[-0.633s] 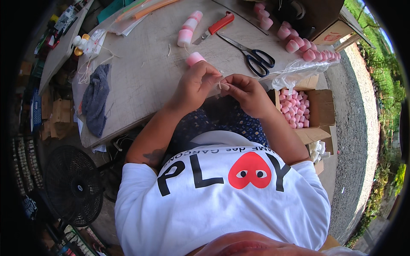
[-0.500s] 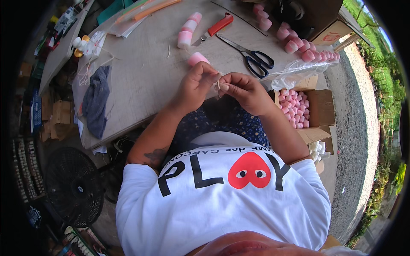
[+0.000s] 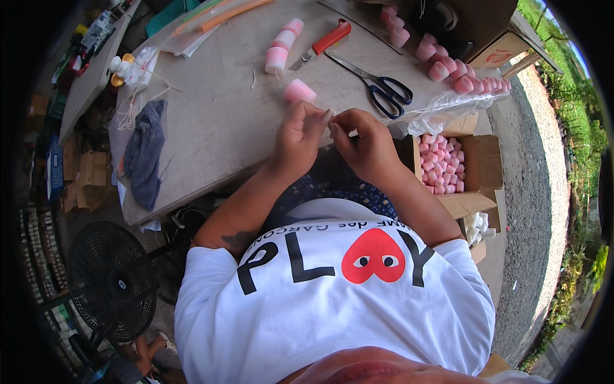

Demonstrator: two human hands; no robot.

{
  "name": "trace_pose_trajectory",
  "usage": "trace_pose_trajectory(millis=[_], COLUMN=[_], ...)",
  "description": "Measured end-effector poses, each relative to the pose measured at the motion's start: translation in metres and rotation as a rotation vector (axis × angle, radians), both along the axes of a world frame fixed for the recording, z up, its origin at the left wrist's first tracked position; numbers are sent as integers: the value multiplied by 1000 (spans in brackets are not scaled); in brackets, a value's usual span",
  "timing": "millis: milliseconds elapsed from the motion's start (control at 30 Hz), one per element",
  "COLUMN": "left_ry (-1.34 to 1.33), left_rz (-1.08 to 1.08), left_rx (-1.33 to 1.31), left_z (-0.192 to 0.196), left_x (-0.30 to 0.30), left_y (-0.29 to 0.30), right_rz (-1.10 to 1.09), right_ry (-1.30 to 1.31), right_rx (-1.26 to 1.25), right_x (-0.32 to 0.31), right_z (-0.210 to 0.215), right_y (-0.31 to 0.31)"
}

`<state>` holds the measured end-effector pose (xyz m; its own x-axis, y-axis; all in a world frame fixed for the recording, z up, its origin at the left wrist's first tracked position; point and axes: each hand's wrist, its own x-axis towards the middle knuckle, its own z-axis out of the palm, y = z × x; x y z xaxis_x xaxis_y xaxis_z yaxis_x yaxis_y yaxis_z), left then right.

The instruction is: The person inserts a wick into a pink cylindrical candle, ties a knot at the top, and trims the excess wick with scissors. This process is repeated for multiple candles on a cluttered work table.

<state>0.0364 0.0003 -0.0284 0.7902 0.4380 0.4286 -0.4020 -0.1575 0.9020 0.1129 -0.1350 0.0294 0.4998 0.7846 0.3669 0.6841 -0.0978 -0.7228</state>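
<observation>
Both hands meet at the near edge of the bench (image 3: 211, 128), fingertips pinched together. The left hand (image 3: 299, 136) and right hand (image 3: 366, 144) pinch something too tiny to make out; maybe a thin thread. Just beyond the left hand lies a pink foam roll (image 3: 299, 91), short and round, its long side pointing up-left to down-right. Farther off sit black scissors (image 3: 378, 84) and a box of pink pieces (image 3: 441, 166).

Sunlit outdoor worktable (image 3: 211, 128), gravel ground (image 3: 531, 211)
</observation>
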Motion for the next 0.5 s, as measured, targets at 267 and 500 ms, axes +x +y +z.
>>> trace_pose_trajectory(millis=[267,500], left_ry=[6,21], left_rz=[180,200], left_rx=[193,217], left_z=[5,5], left_x=[-2,-2], left_y=[0,-1], right_rz=[281,275], right_ry=[977,929], right_rx=[164,126], right_x=[15,21], right_z=[-13,-18], right_y=[-4,-2])
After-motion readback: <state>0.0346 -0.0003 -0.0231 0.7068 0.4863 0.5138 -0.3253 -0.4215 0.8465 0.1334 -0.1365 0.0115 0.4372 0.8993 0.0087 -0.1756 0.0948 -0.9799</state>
